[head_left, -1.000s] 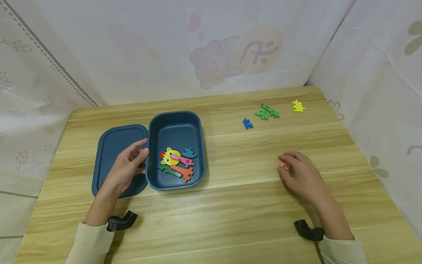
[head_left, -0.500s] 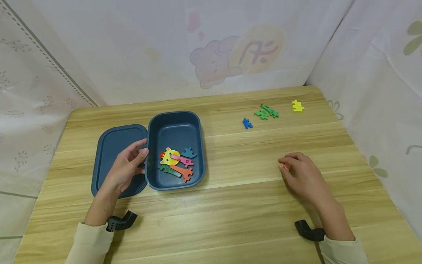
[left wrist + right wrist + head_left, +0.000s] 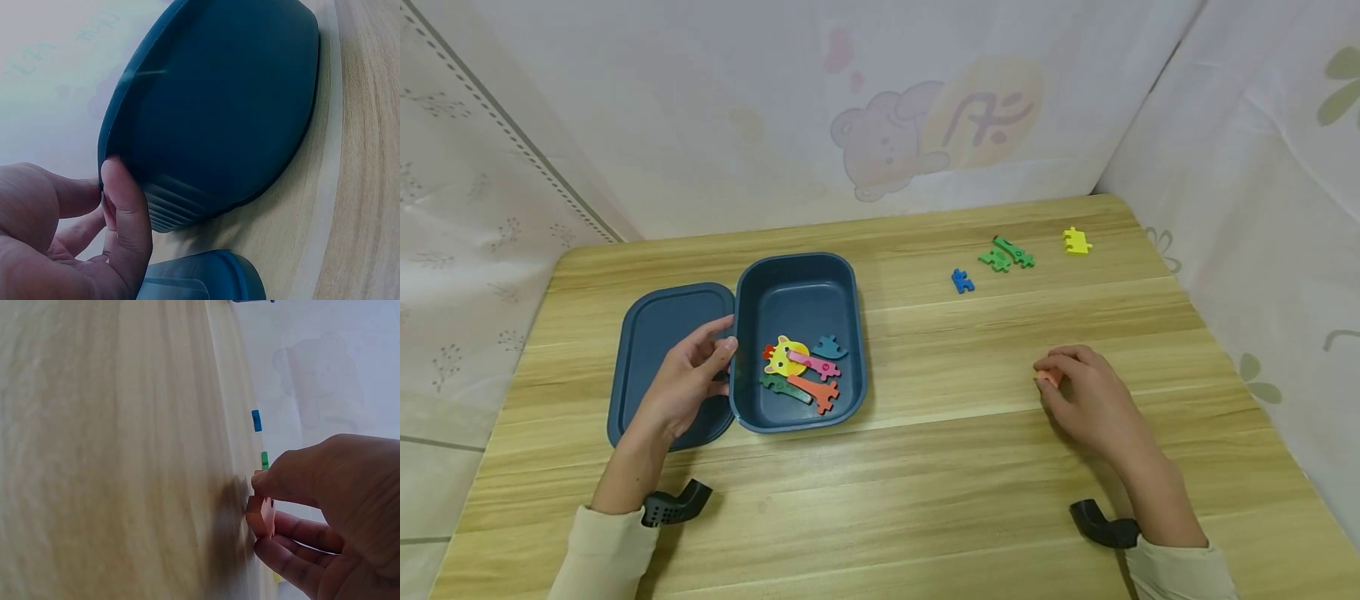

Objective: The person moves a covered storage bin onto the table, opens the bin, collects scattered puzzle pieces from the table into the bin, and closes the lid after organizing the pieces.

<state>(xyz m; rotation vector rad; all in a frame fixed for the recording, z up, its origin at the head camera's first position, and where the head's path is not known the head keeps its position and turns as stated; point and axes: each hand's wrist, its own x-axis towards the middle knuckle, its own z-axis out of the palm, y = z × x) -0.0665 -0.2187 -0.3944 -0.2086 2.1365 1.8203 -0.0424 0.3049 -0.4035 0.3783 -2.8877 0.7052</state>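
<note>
At the left wall of a dark blue plastic box (image 3: pixel 805 287), my left hand (image 3: pixel 688 375) pinches the rim between thumb and fingers; the left wrist view shows the grip on the box's edge (image 3: pixel 219 106). Inside the box lie a yellow giraffe-head puzzle piece (image 3: pixel 785 354) and pink (image 3: pixel 820 367), orange (image 3: pixel 822 394), dark green (image 3: pixel 786 387) and teal (image 3: pixel 830 347) puzzle pieces. On the right, my right hand (image 3: pixel 1090 404) holds a small orange puzzle piece (image 3: pixel 261 515) between thumb and fingers, close to the tabletop. In the head view the fingers cover most of that piece.
The box's blue lid (image 3: pixel 647 358) lies on the wooden table (image 3: pixel 910 492), left of the box and partly under my left hand. Towards the back right lie a blue piece (image 3: pixel 962 281), two green pieces (image 3: pixel 997 260) and a yellow piece (image 3: pixel 1077 242). Curtains (image 3: pixel 700 125) stand around the table.
My right hand has shifted its fingers slightly on the orange puzzle piece. The left hand, the box and the other pieces stay where they were.
</note>
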